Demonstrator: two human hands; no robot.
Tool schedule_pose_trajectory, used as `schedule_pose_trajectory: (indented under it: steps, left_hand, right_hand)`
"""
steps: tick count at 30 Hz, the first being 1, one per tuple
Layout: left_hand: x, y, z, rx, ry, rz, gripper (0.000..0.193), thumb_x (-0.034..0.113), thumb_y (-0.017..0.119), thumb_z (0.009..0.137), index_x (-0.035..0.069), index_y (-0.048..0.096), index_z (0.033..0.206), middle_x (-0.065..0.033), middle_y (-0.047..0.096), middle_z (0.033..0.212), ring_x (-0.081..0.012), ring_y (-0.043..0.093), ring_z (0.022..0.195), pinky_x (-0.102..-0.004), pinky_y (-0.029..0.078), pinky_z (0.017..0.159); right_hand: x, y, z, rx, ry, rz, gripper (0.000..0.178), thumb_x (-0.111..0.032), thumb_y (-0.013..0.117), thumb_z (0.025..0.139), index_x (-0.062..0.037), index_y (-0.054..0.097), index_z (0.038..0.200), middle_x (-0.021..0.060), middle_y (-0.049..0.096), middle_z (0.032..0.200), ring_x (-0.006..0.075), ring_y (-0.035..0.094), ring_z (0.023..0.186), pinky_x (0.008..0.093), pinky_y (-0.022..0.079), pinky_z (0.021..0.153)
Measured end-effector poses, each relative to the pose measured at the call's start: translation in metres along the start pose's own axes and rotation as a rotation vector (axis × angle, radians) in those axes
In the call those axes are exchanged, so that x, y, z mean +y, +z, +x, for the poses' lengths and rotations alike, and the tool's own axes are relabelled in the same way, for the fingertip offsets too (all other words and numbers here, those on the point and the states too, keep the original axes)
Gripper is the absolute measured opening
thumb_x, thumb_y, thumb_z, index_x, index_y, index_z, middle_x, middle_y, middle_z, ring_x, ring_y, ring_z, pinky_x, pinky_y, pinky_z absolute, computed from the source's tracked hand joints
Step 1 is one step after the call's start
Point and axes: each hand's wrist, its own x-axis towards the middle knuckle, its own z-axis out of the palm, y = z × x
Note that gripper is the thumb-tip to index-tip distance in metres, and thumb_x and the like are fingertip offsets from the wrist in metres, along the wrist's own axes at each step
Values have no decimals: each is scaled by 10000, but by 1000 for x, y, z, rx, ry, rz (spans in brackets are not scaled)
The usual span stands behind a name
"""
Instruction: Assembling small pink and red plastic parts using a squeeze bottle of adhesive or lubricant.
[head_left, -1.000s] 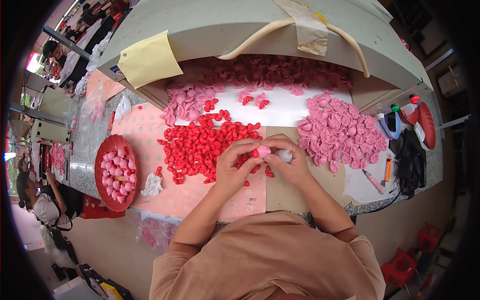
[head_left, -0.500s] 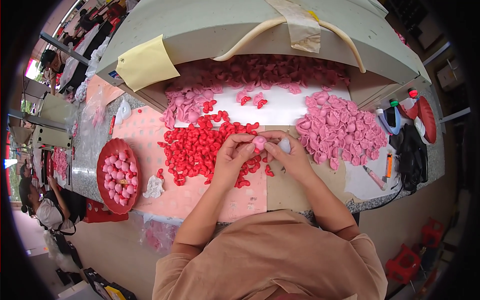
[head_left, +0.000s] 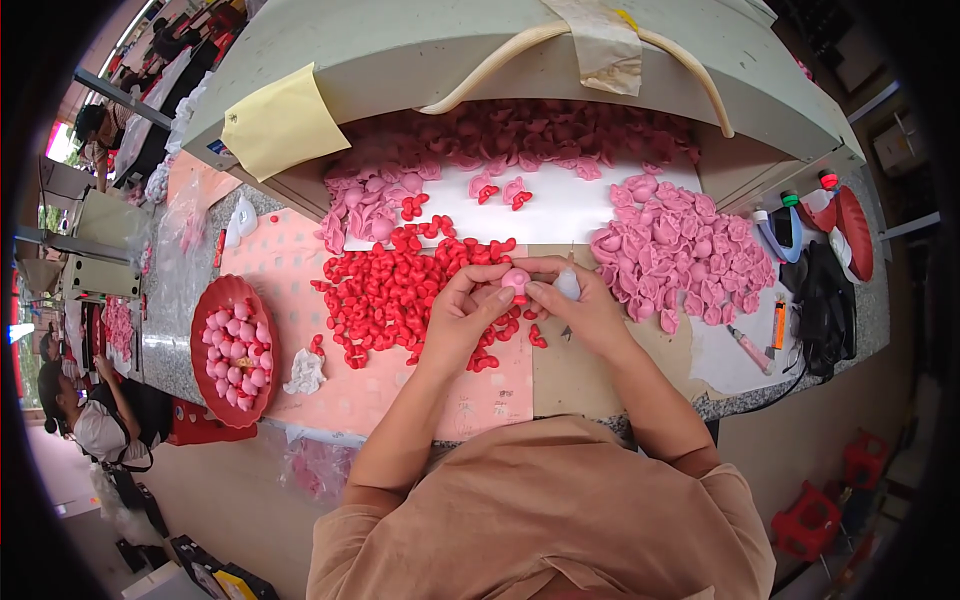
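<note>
Pinching a pink domed piece (head_left: 516, 280), with a red bow-shaped piece (head_left: 519, 298) at its near end, between the fingertips of left hand (head_left: 462, 312) and right hand (head_left: 580, 310), beside the right edge of the heap of red bows (head_left: 385, 290). Also holding a translucent squeeze bottle (head_left: 567, 285) in the right hand. Probably light, somewhat pliable, easily dented; best taken by the dome's sides, clear of the red part. Reaching from the heap's near side on inward-slanting forearms (head_left: 405, 410), with bent wrists.
</note>
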Motion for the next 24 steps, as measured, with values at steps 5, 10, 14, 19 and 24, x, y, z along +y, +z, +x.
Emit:
schedule_pose_trajectory:
  steps: [5, 10, 14, 19, 24]
  left_hand:
    - [-6, 4, 0, -4, 170, 126, 328, -46, 591, 817, 0, 487, 1125, -83, 533, 1079, -150, 561, 1005, -250, 472, 849]
    - [-6, 8, 1, 22, 284, 194, 491, -67, 623, 777, 12, 411, 1212, -84, 518, 1074, -159, 531, 1008, -265, 466, 835]
    - [-5, 9, -3, 67, 340, 504, 524, -65, 633, 769, 15, 398, 1231, -93, 516, 1063, -164, 538, 991, -275, 463, 840]
    - [-5, 0, -7, 90, 476, 584, 542, -40, 651, 763, 10, 392, 1237, -98, 509, 1062, -168, 546, 967, -282, 458, 847]
    - [14, -15, -7, 246, 662, 651, 331, -46, 639, 769, 15, 548, 1082, -103, 466, 1095, -183, 515, 1015, -275, 442, 872]
  right_hand:
    - [2, 3, 0, -1, -34, -4, 319, -116, 597, 861, -38, 558, 1167, 4, 607, 883, 42, 527, 701, 198, 455, 629]
    - [5, 0, 0, -33, 6, 63, 320, -126, 583, 868, -32, 548, 1172, 16, 600, 909, 58, 534, 716, 211, 463, 661]
    - [7, 1, 2, -39, 57, 119, 292, -119, 567, 873, -23, 551, 1148, 26, 595, 929, 74, 541, 734, 218, 467, 697]
    - [15, 6, 5, -5, 32, 102, 244, -147, 553, 884, -9, 567, 1084, 44, 603, 907, 80, 531, 681, 223, 452, 633]
    - [10, 8, 1, 138, -103, 136, 274, -226, 487, 917, 9, 568, 1031, 76, 589, 880, 113, 531, 620, 240, 424, 551]
